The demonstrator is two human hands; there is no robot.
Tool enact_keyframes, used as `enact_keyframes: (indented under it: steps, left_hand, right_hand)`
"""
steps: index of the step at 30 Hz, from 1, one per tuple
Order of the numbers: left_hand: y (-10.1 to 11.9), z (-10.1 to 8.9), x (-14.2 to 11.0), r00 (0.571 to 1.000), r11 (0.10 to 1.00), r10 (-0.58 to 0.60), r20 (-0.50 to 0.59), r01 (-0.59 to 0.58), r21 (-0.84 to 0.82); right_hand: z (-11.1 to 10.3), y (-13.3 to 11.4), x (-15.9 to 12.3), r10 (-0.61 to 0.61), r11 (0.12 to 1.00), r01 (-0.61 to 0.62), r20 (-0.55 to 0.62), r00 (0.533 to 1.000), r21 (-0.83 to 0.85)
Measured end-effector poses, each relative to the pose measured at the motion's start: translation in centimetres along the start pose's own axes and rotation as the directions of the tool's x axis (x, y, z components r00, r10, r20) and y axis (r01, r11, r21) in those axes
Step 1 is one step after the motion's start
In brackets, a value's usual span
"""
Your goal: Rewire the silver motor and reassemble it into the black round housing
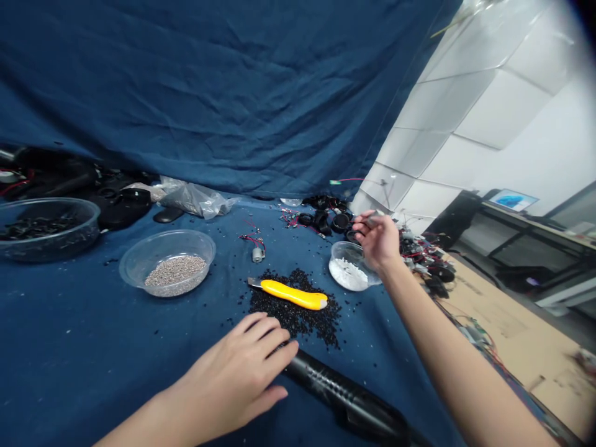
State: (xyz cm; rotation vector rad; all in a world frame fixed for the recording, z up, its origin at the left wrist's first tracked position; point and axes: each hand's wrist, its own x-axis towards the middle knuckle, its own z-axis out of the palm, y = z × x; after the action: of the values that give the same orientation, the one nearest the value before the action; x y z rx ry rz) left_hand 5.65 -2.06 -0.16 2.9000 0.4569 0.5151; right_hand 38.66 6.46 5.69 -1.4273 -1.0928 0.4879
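Black tubular object (347, 394), lower centre-right of frame: long axis slants from mid-frame to the lower right corner; left hand (254, 366) is nearer, loosely open at its upper-left end, contact uncertain. Right hand (379, 239), right of centre, stands well apart, fingers closed on a small grey part (374, 216).

- The black tool (347, 394) is long and roughly cylindrical, shiny along its upper side; it lies slantwise on the blue cloth (93, 347), its far end partly hidden by the left hand (246, 366) (contact is hard to tell).
- The small grey part (374, 217) sits raised in the right hand (380, 242), blurred and mostly covered, a thin pink wire (356, 179) with a green tip (335, 182) just above.
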Motion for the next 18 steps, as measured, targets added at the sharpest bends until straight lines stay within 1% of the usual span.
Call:
enact_keyframes:
  steps: [2, 4, 6, 8, 11, 15, 17, 18]
  left_hand:
    - [0.5, 0.6, 0.8, 0.999, 0.999, 0.019, 0.029, -0.02, 0.041]
    - [0.8, 1.0, 1.5, 0.999, 0.998, 0.014, 0.047, -0.017, 0.066]
    - [1.0, 1.4, 1.9, 0.998, 0.997, 0.023, 0.065, -0.028, 0.077]
    - [1.0, 1.8, 2.2, 0.997, 0.994, 0.044, 0.065, -0.05, 0.092]
    - [1.0, 2.3, 2.5, 0.995, 0.986, 0.098, 0.005, -0.098, 0.133]
    - [1.2, 2.8, 3.8, 0.977, 0.969, 0.188, -0.097, -0.168, 0.18]
    - [1.6, 3.1, 5.0, 0.972, 0.964, 0.215, -0.093, -0.196, 0.179]
    - [1.8, 3.3, 5.7, 0.972, 0.963, 0.222, -0.073, -0.207, 0.172]
  right_hand:
    - [-1.2, 1.1, 0.2, 0.019, 0.998, -0.018, 0.005, 1.0, -0.06]
    - [-2.0, 2.2, 0.3, 0.056, 0.983, -0.046, 0.053, 0.997, -0.176]
    - [-2.6, 3.2, 0.4, 0.093, 0.944, -0.049, 0.121, 0.988, -0.325]
    - [-3.0, 3.8, 0.5, 0.13, 0.879, -0.017, 0.205, 0.97, -0.477]
    - [-3.2, 4.2, 0.5, 0.211, 0.755, 0.068, 0.34, 0.917, -0.652]
    - [-2.9, 4.5, 0.5, 0.317, 0.625, 0.205, 0.484, 0.815, -0.753]
    - [-2.6, 4.8, 0.3, 0.356, 0.574, 0.262, 0.524, 0.774, -0.776]
    - [-2.5, 5.0, 0.3, 0.369, 0.548, 0.284, 0.532, 0.762, -0.787]
